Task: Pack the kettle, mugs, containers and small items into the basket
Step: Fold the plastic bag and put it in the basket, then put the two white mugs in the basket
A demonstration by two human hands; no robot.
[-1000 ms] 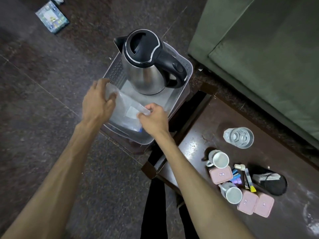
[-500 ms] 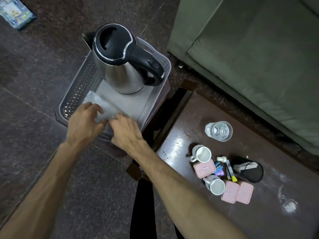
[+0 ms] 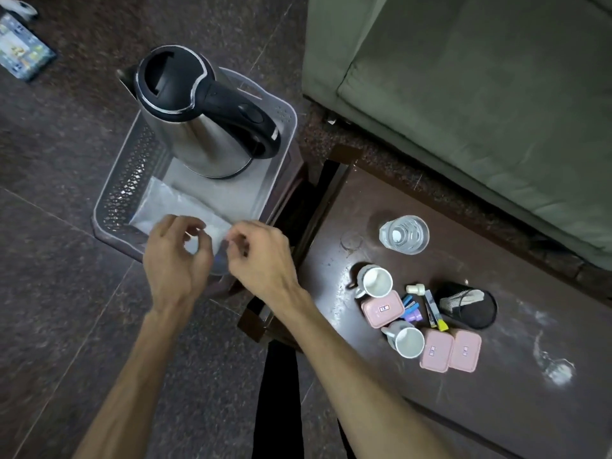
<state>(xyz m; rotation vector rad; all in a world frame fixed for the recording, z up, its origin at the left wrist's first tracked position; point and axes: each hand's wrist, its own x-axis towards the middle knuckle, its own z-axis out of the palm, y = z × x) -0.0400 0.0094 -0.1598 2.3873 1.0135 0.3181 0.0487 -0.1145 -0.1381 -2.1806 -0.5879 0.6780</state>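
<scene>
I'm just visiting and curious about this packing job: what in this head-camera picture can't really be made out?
- Near end of the clear bag in the basket: covered by the left hand and right hand.
- Labels on the pink containers: too small to read.
- Small items between the mugs: too small to name.
- Packet on the floor: cut by the left edge.
</scene>
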